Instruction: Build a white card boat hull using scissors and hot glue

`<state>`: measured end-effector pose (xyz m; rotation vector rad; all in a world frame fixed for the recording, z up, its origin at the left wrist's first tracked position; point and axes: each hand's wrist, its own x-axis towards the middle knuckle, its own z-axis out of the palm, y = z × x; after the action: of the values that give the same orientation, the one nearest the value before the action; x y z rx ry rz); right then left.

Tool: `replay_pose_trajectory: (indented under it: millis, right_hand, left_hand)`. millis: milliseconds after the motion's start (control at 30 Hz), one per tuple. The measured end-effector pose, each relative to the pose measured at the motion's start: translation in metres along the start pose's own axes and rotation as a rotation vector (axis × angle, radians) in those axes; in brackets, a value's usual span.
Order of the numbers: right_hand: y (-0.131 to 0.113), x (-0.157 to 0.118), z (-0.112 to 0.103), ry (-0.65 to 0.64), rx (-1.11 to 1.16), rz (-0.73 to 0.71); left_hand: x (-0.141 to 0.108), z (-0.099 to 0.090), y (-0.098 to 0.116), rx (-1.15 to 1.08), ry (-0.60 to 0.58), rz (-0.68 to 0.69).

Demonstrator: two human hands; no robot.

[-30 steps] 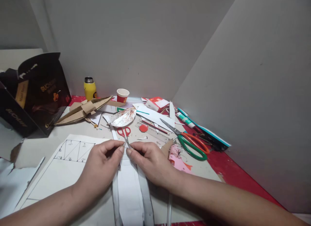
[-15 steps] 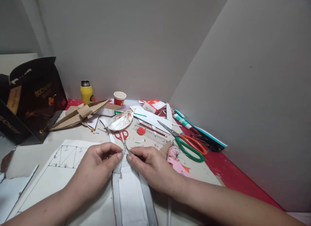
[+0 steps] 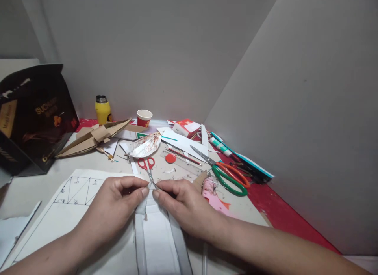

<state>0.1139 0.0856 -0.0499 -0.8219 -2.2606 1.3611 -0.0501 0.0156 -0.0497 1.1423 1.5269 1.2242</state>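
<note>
Paper (image 3: 159, 237), white and folded lengthwise with grey strips along both sides, ran from the near edge of the head view up to the fingertips of both hands. The left hand (image 3: 118, 200) pinched its far end between thumb and forefinger. The right hand (image 3: 184, 202) did the same just beside it, thumb and forefinger pressed together on the far edge. Small scissors (image 3: 150, 174) with red handles lay straight beyond, blades toward the fingertips; whether the blades touched the fingers could not be told.

Under the left forearm spread a sheet (image 3: 63, 222) with ruled lines and triangles. To the right of the right hand were a pink piece (image 3: 215, 200) and, beyond it, large scissors (image 3: 217, 164) with one orange and one green handle, their blades pointing away to the left. A pencil (image 3: 183, 157) and a red disc (image 3: 170, 158) lay near each other, behind the small scissors and to their right. Farther back stood a yellow bottle (image 3: 103, 111) and a paper cup (image 3: 144, 119), with a pointed cardboard piece (image 3: 99, 136) in front of the bottle and a dark box (image 3: 41, 117) at the left.
</note>
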Motion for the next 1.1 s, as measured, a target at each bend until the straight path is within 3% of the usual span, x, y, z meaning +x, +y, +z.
replay_pose_trajectory:
  millis: [367, 633, 833, 1100]
  right_hand:
    - [0.004, 0.008, 0.003, 0.002, -0.019, -0.013]
    - [0.006, 0.012, 0.001, -0.064, -0.012, -0.017]
    - [0.005, 0.011, -0.002, -0.122, -0.001, -0.026]
    - [0.007, 0.018, -0.003, -0.170, 0.055, 0.024]
  left_hand:
    - [-0.003, 0.005, -0.006, 0.126, 0.070, 0.117]
    - [-0.001, -0.001, -0.002, 0.084, -0.018, 0.096]
    - [0.003, -0.001, 0.000, 0.182, -0.054, 0.096]
    - [0.002, -0.001, -0.001, 0.241, -0.021, 0.143]
